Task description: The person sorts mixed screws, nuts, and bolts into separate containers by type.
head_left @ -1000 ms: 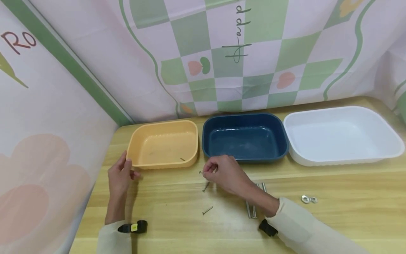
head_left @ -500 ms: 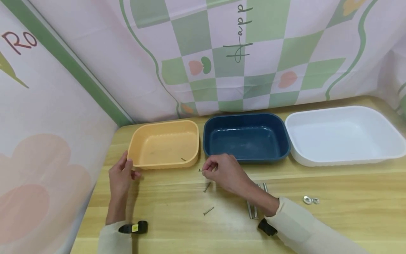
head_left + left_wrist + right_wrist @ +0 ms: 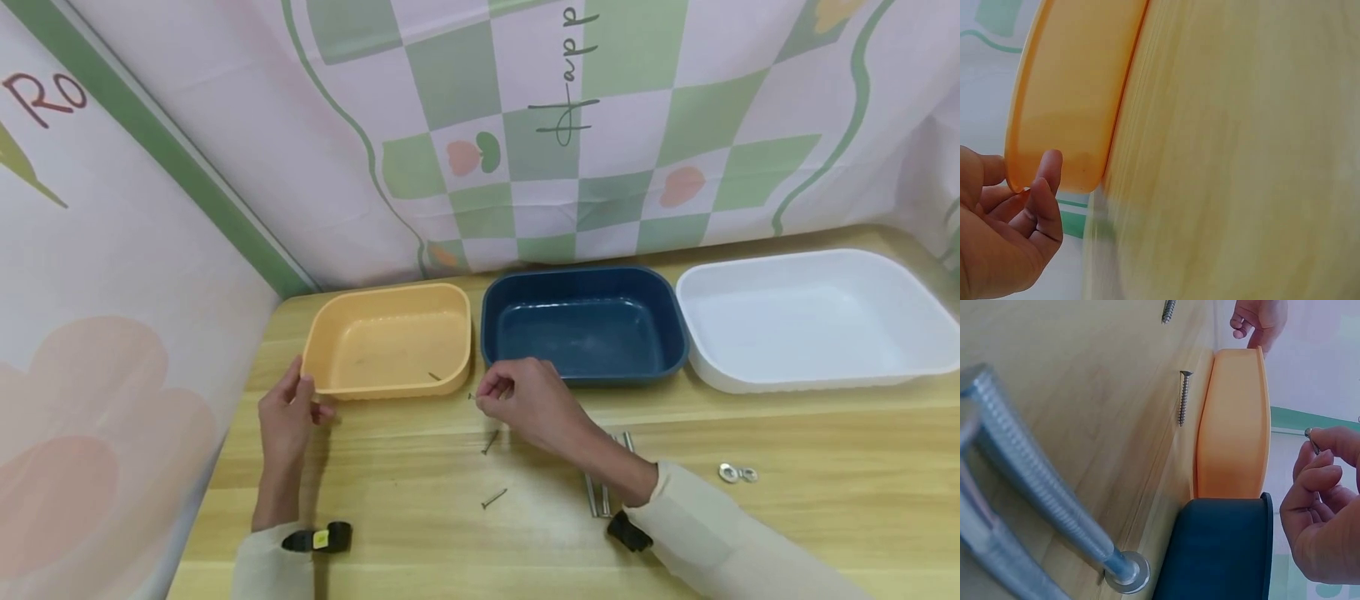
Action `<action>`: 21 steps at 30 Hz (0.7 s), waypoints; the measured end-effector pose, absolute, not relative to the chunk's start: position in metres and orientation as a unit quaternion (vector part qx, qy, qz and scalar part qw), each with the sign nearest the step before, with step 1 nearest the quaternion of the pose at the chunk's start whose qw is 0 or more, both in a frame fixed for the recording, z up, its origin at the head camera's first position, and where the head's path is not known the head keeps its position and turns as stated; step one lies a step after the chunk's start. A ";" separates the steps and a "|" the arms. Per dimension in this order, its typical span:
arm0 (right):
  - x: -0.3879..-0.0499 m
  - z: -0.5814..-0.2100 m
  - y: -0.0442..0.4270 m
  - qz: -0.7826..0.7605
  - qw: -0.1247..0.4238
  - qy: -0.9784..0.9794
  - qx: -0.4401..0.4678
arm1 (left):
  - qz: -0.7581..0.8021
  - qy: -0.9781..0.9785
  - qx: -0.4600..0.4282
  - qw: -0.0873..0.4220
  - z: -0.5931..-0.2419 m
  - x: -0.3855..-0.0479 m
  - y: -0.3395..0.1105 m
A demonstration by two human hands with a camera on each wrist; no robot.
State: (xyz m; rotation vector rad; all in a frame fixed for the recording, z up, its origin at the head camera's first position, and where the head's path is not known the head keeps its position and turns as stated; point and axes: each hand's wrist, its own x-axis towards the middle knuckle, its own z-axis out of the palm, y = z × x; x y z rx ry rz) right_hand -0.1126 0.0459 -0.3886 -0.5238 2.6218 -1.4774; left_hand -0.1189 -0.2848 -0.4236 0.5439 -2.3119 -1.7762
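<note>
My left hand (image 3: 287, 421) grips the near left corner of a yellow plastic tray (image 3: 382, 392), thumb and fingers at its rim (image 3: 1013, 178). A small screw (image 3: 434, 377) lies inside that tray. Between the thumb and fingertips of my right hand (image 3: 534, 407) a screw (image 3: 1312, 439) is pinched, its head sticking out to the left. This hand is above the table, in front of the blue tray (image 3: 585, 381) and just right of the yellow one. Two more screws, one (image 3: 491, 442) nearer the trays and another (image 3: 494, 498) closer to me, lie on the wood.
Long metal bolts (image 3: 605, 500) lie beneath my right forearm, partly hidden by it. Farther right are two ring-shaped metal pieces (image 3: 728, 472), possibly nuts or washers. A white tray (image 3: 817, 385) stands right of the blue one. Printed cloth (image 3: 540, 208) hangs behind the trays.
My right hand, with the screw pinched in it, has risen slightly toward the trays. The left hand keeps its place at the yellow tray.
</note>
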 end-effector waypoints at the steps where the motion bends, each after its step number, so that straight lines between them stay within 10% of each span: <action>1: -0.113 -0.388 0.046 -0.483 0.043 0.858 -0.170 | -0.595 -0.778 0.181 0.088 -0.423 -0.119 -0.285; 21: -0.122 -0.380 0.043 -0.492 0.028 0.850 -0.188 | -0.610 -0.765 0.182 0.100 -0.427 -0.120 -0.285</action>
